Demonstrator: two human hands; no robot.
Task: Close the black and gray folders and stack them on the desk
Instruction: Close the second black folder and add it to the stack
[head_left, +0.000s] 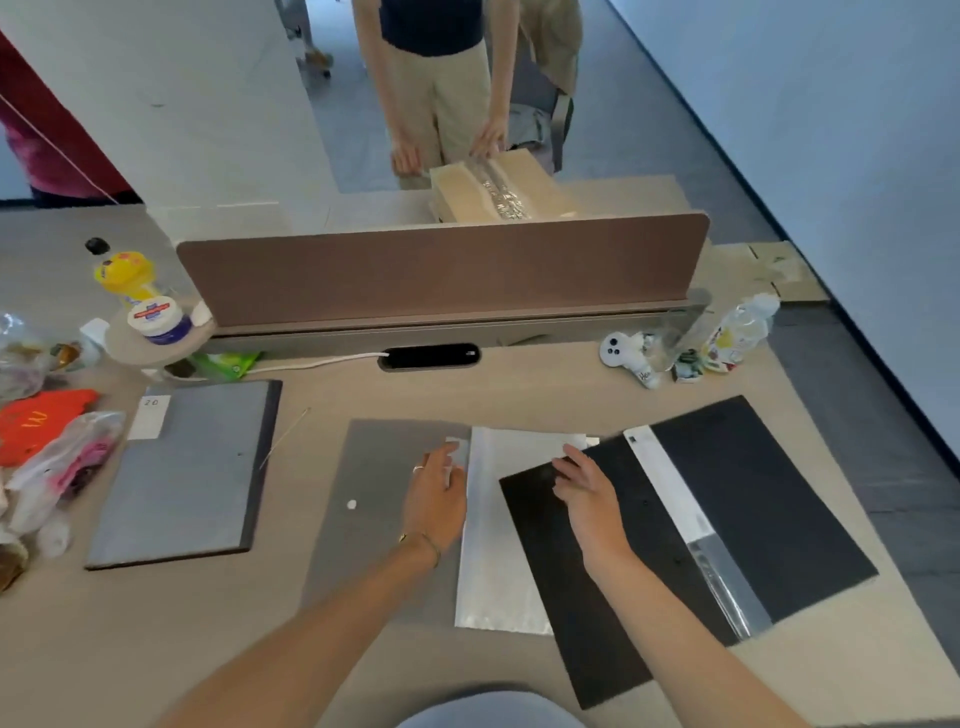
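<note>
Your left hand (435, 491) lies flat, fingers loose, on the gray folder (374, 499), hiding part of its inner edge; your right hand (584, 488) presses flat on the black folder (691, 535) beside it. Both folders lie open, spines running away from you.

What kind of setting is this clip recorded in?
Most likely an office: a shared desk with a brown divider screen, a cable port, and open folders on it.
</note>
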